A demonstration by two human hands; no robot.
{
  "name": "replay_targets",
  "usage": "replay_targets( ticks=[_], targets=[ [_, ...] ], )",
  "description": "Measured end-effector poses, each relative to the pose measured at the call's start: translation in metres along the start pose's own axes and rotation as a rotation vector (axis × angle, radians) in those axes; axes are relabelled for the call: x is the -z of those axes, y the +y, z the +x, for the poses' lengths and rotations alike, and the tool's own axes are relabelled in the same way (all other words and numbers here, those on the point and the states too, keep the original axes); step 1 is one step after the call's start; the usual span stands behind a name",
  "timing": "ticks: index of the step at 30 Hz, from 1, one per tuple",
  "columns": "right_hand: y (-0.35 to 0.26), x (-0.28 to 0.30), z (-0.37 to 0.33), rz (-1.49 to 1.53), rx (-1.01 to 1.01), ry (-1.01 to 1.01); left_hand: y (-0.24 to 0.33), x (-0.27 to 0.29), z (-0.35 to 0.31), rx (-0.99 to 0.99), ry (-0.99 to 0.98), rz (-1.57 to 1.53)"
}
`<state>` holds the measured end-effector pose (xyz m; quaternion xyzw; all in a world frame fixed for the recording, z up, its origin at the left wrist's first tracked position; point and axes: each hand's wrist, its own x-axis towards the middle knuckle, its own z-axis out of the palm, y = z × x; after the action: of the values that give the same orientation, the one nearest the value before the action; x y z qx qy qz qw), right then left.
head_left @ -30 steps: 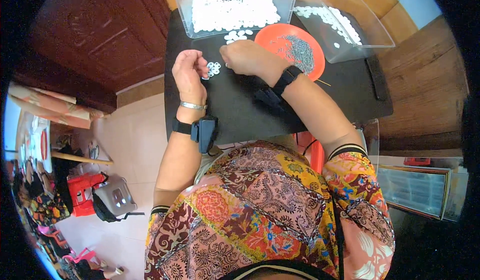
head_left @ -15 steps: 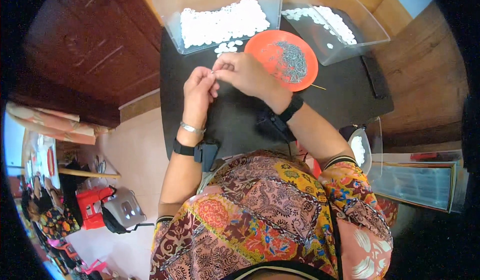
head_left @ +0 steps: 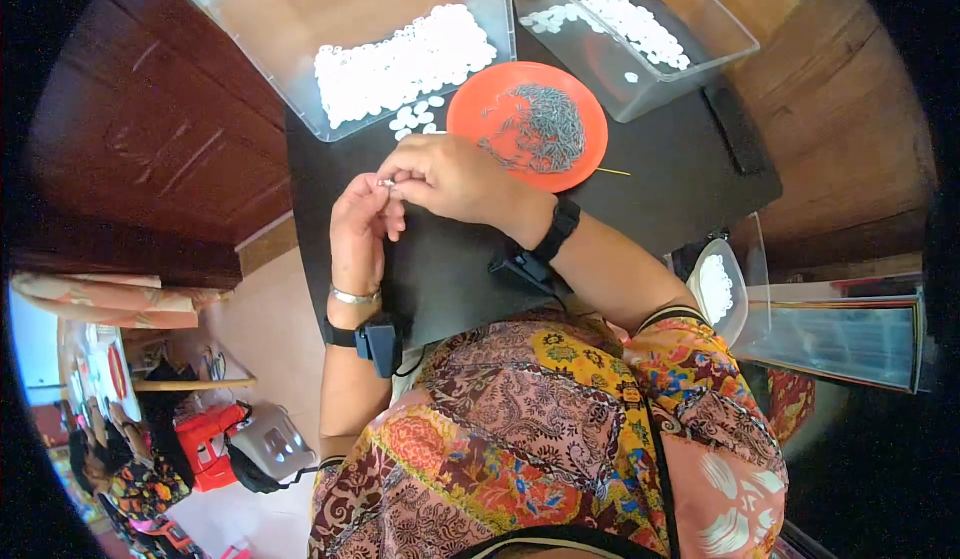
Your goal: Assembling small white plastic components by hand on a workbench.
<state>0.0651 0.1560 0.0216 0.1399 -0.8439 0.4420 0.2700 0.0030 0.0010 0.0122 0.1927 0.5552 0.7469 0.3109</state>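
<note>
My left hand [head_left: 358, 217] and my right hand [head_left: 448, 181] meet over the dark tabletop [head_left: 440, 279]. Both pinch a small white piece [head_left: 388, 183] between their fingertips; its exact shape is too small to make out. Just beyond my right hand lies an orange plate [head_left: 475, 109], with a heap of small grey metal pins or screws [head_left: 550, 124] on it. Several loose white oval discs [head_left: 412, 117] rest on the table past my fingers. Behind them, a clear plastic box [head_left: 350, 131] holds a large pile of white discs [head_left: 400, 64].
Another clear box [head_left: 690, 74] with fewer white discs stands at the far right. A thin yellow stick [head_left: 613, 171] lies by the plate. A dark flat bar [head_left: 732, 129] lies near the table's right edge. A container of white rings [head_left: 715, 289] is lower right. Another person [head_left: 130, 459] appears at far left.
The whole view has shifted, so the boxes and plate appear further left. My hands have come slightly nearer my body, still pinched together on the small white piece.
</note>
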Motion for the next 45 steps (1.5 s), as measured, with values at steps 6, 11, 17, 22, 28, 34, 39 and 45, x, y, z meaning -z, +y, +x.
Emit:
replay_targets(
  ticks=[6, 11, 17, 22, 28, 34, 39, 45],
  targets=[
    [-0.002, 0.006, -0.001, -0.090, 0.020, -0.050, 0.000, 0.001, 0.001, 0.035, 0.020, 0.061],
    [-0.008, 0.027, 0.005, -0.284, 0.027, -0.131, -0.003, 0.003, -0.001, 0.053, 0.026, 0.249],
    [0.040, 0.101, 0.023, -0.652, -0.338, -0.181, -0.003, 0.007, 0.001, -0.105, 0.189, 0.026],
    [0.051, 0.097, 0.001, -0.916, -0.325, -0.680, -0.002, 0.010, 0.003, -0.097, 0.201, -0.012],
    [0.029, 0.110, -0.031, -0.943, -0.149, -0.622, -0.001, 0.012, 0.001, -0.096, 0.159, 0.010],
    [0.038, 0.128, -0.018, -0.887, -0.238, -0.482, -0.002, 0.010, 0.003, -0.109, 0.176, -0.013],
    [0.043, 0.100, 0.007, -0.865, -0.171, -0.548, -0.003, 0.008, 0.004, -0.060, 0.236, 0.020],
    [0.061, 0.080, 0.007, -0.888, -0.079, -0.606, -0.002, 0.009, 0.005, -0.057, 0.248, 0.034]
  ],
)
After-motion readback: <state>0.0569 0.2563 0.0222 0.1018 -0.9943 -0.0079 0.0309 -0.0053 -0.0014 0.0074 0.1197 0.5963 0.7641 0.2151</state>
